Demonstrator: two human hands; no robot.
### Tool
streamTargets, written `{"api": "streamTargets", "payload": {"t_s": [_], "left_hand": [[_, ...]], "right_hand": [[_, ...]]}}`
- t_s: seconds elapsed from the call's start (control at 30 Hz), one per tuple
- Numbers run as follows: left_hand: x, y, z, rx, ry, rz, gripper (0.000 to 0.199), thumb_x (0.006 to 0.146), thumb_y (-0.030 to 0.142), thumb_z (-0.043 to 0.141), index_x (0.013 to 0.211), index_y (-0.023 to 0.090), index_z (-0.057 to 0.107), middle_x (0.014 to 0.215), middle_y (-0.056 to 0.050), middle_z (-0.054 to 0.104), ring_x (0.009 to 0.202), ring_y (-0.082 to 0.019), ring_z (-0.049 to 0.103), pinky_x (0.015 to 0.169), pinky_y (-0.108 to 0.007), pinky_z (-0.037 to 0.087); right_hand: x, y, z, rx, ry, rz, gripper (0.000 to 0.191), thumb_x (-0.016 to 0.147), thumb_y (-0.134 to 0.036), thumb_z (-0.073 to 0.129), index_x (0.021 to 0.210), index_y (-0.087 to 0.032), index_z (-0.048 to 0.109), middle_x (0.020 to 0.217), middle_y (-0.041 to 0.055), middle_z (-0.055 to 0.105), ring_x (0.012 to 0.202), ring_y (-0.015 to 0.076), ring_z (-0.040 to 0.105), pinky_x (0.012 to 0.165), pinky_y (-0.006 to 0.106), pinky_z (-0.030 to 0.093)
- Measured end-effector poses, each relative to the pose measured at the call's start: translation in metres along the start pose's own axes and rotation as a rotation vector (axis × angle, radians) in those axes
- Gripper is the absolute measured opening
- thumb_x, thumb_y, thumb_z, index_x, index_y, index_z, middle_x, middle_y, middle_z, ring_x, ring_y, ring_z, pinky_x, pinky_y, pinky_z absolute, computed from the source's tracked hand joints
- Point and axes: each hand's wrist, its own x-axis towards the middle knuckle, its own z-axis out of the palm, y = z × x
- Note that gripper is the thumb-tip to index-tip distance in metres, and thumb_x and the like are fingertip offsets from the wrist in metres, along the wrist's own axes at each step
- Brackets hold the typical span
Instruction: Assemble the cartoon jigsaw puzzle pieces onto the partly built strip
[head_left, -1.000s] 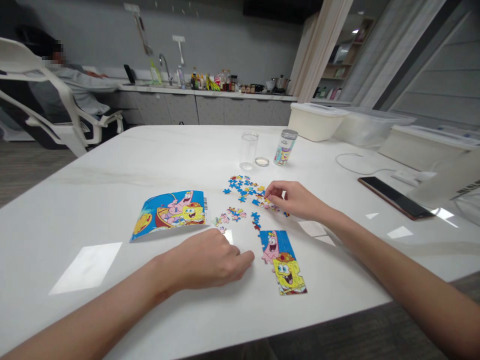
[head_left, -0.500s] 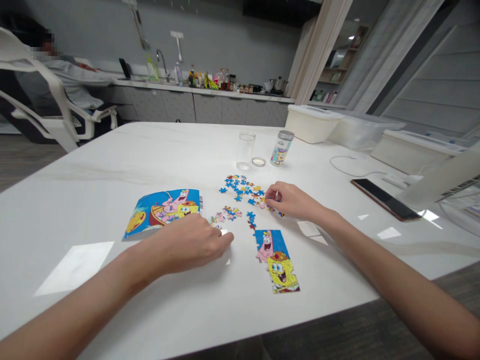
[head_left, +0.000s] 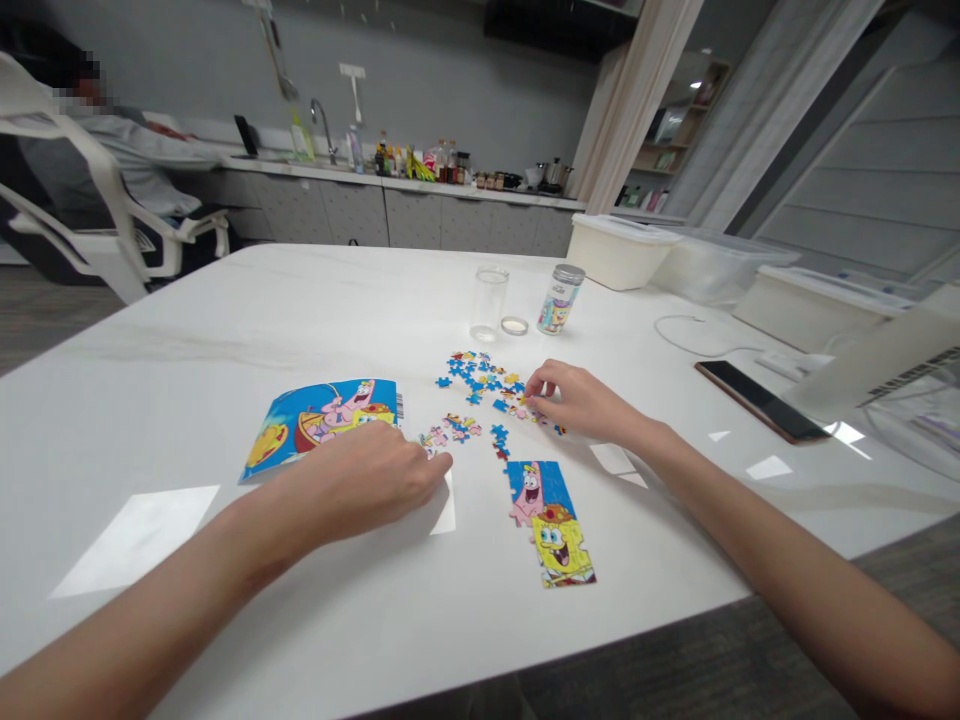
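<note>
My right hand point(head_left: 574, 400) pinches a small jigsaw piece, partly hidden by its fingers, at the right edge of a pile of loose jigsaw pieces point(head_left: 480, 376). My left hand point(head_left: 394, 465) is closed with curled fingers, low over the table beside a small group of pink and multicoloured pieces point(head_left: 459, 428); its fingertips are hidden. Nearer me lies a partly joined puzzle point(head_left: 559, 535) showing a pink starfish and a yellow sponge character. A short joined strip of blue and red pieces point(head_left: 499, 440) lies just above it. The picture sheet point(head_left: 289, 420) sits behind my left hand, partly covered by it.
Farther back stand a clear jar point(head_left: 490, 305), its loose ring lid point(head_left: 514, 326) and a printed canister point(head_left: 561, 300). Plastic bins point(head_left: 622, 255), a cable and a phone point(head_left: 757, 400) are on the right. A person point(head_left: 135, 150) sits at far left.
My left hand has drawn slightly left. My right hand stays by the pile, its fingers shifting a little around a piece. The view has moved slightly.
</note>
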Motion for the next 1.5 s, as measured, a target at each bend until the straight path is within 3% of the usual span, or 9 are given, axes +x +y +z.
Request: {"api": "streamTargets", "payload": {"t_s": [0.23, 0.5, 0.73, 0.83, 0.97, 1.1, 1.2, 1.37, 1.5], "left_hand": [[0.001, -0.004, 0.000, 0.029, -0.139, -0.149, 0.016, 0.090, 0.011, 0.047, 0.085, 0.017, 0.062, 0.058, -0.005, 0.064, 0.048, -0.021, 0.060, 0.043, -0.029, 0.028], [0.005, -0.003, 0.013, -0.118, -0.134, -0.413, 0.027, 0.095, 0.019, 0.039, 0.104, 0.014, 0.065, 0.060, -0.007, 0.064, 0.049, -0.018, 0.058, 0.048, -0.027, 0.031], [0.009, -0.001, 0.010, -0.154, -0.112, -0.431, 0.034, 0.098, 0.029, 0.033, 0.095, 0.016, 0.065, 0.052, -0.005, 0.059, 0.049, -0.019, 0.056, 0.045, -0.028, 0.020], [0.010, 0.000, 0.011, -0.141, -0.079, -0.435, 0.035, 0.098, 0.033, 0.034, 0.103, 0.016, 0.064, 0.053, -0.005, 0.059, 0.047, -0.019, 0.054, 0.045, -0.029, 0.018], [0.013, 0.002, 0.014, -0.157, -0.029, -0.380, 0.039, 0.099, 0.031, 0.031, 0.118, 0.020, 0.063, 0.054, -0.005, 0.062, 0.043, -0.018, 0.051, 0.046, -0.030, 0.018], [0.015, 0.005, 0.016, -0.198, 0.003, -0.349, 0.040, 0.098, 0.028, 0.031, 0.105, 0.021, 0.069, 0.056, -0.005, 0.063, 0.044, -0.017, 0.050, 0.048, -0.030, 0.021], [0.016, 0.006, 0.015, -0.240, 0.010, -0.373, 0.040, 0.098, 0.031, 0.031, 0.111, 0.020, 0.068, 0.057, -0.006, 0.063, 0.045, -0.017, 0.050, 0.049, -0.029, 0.024], [0.021, 0.005, 0.013, -0.383, -0.039, -0.398, 0.036, 0.097, 0.033, 0.034, 0.108, 0.023, 0.067, 0.064, -0.006, 0.065, 0.051, -0.019, 0.053, 0.051, -0.029, 0.026], [0.025, 0.004, 0.008, -0.649, -0.083, -0.453, 0.026, 0.093, 0.039, 0.047, 0.107, 0.025, 0.062, 0.059, 0.001, 0.060, 0.054, -0.017, 0.052, 0.054, -0.027, 0.028]], "right_hand": [[-0.006, -0.017, 0.003, 0.091, -0.076, -0.294, 0.012, 0.091, -0.023, 0.055, 0.095, -0.020, 0.066, 0.100, 0.0071, 0.057, 0.093, 0.0186, 0.057, 0.084, 0.034, 0.047], [-0.009, -0.018, 0.005, 0.067, -0.109, -0.382, 0.014, 0.091, -0.017, 0.052, 0.098, -0.019, 0.065, 0.103, 0.0083, 0.057, 0.097, 0.0194, 0.056, 0.086, 0.035, 0.047], [-0.008, -0.017, 0.005, 0.039, -0.098, -0.386, 0.015, 0.092, -0.018, 0.052, 0.098, -0.018, 0.065, 0.103, 0.0092, 0.057, 0.097, 0.0197, 0.056, 0.085, 0.034, 0.048], [-0.008, -0.018, 0.004, 0.030, -0.098, -0.383, 0.015, 0.092, -0.017, 0.052, 0.097, -0.018, 0.065, 0.102, 0.0092, 0.058, 0.097, 0.0198, 0.056, 0.085, 0.034, 0.048], [-0.008, -0.018, 0.005, 0.026, -0.099, -0.373, 0.015, 0.091, -0.017, 0.052, 0.097, -0.019, 0.065, 0.102, 0.0090, 0.058, 0.098, 0.0199, 0.056, 0.086, 0.035, 0.048], [-0.008, -0.016, 0.006, 0.026, -0.098, -0.369, 0.015, 0.091, -0.017, 0.052, 0.097, -0.020, 0.065, 0.102, 0.0088, 0.058, 0.097, 0.0199, 0.056, 0.086, 0.035, 0.048], [-0.007, -0.017, 0.006, 0.027, -0.098, -0.369, 0.015, 0.091, -0.017, 0.052, 0.097, -0.019, 0.065, 0.101, 0.0089, 0.058, 0.097, 0.0198, 0.057, 0.086, 0.035, 0.048], [-0.008, -0.018, 0.006, 0.014, -0.099, -0.354, 0.015, 0.091, -0.016, 0.052, 0.097, -0.019, 0.065, 0.102, 0.0087, 0.058, 0.097, 0.0198, 0.057, 0.086, 0.035, 0.048], [-0.008, -0.019, 0.005, 0.009, -0.096, -0.351, 0.014, 0.091, -0.017, 0.052, 0.096, -0.020, 0.065, 0.102, 0.0087, 0.058, 0.097, 0.0197, 0.057, 0.086, 0.035, 0.047]]}}
